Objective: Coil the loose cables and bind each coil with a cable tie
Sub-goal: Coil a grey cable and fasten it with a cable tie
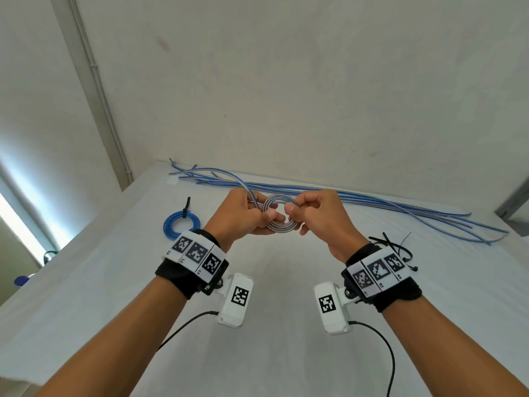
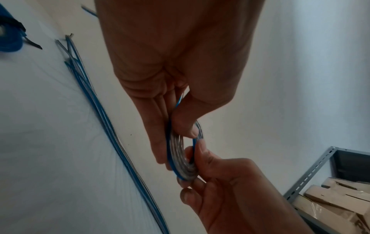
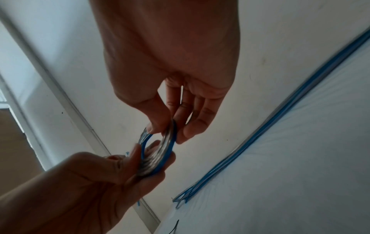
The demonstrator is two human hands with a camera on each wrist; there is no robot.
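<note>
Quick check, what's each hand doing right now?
Left hand: pinches the half-wound cable coil, thumb on its front.
Right hand: pinches the coil's opposite side.

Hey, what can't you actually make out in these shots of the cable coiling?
- Spare cable ties: head view, partly hidden behind the right wrist band, so no count.
- Coil: both hands cover its sides; the wrist views are blurred, so its turns cannot be counted.
- Loose cables: head view, too thin and overlapping to count.
- Tied blue coil: left wrist view, cut off by the edge.
</note>
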